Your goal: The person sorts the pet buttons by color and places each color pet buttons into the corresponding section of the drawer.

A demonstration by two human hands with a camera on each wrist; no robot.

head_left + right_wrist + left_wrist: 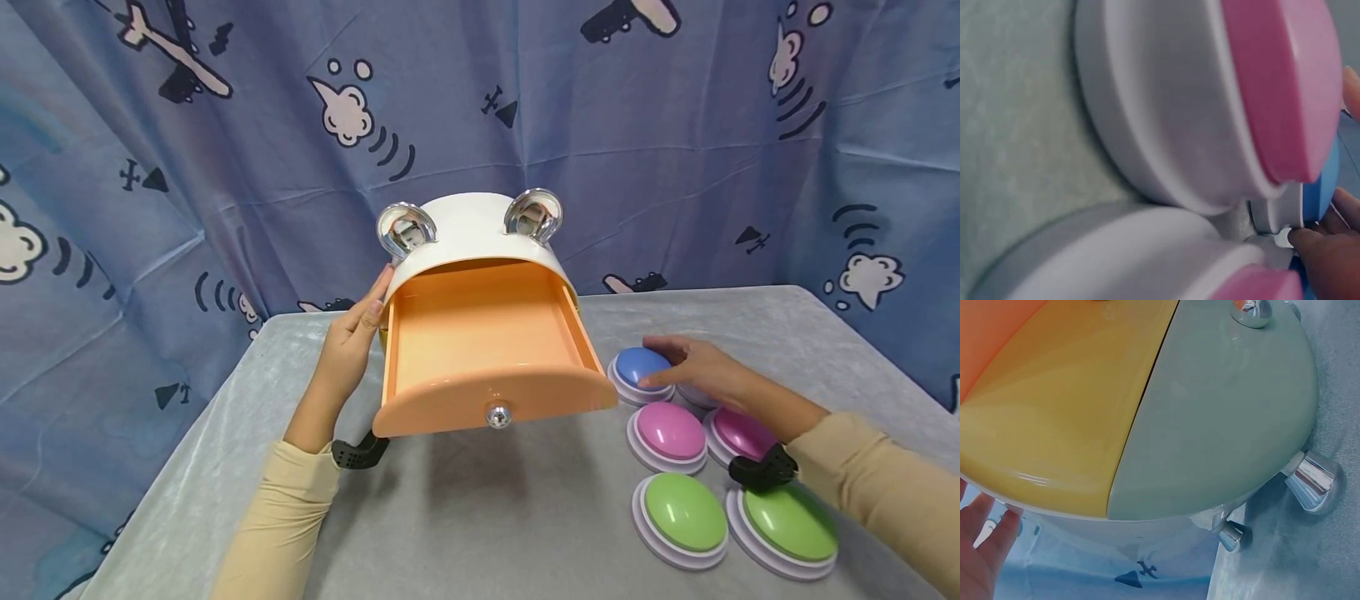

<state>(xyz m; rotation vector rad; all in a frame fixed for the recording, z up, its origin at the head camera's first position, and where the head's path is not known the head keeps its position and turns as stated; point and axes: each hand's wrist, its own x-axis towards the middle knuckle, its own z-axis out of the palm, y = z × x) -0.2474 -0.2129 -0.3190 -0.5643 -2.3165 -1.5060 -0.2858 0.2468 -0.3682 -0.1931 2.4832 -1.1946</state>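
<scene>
My L grip [347, 343] is wide, fingers on white cab. [471, 227] at its 3 o'clock, orange drwr [483, 325] out twd 6; R grip [703, 367] pinches blue btn [637, 365] at its 9 o'clock.

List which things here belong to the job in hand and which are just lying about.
Apparently in use:
- left hand, against the white cabinet
- open orange drawer
- right hand, at the blue button

Apparently just lying about:
- pink buttons
- green buttons
</scene>
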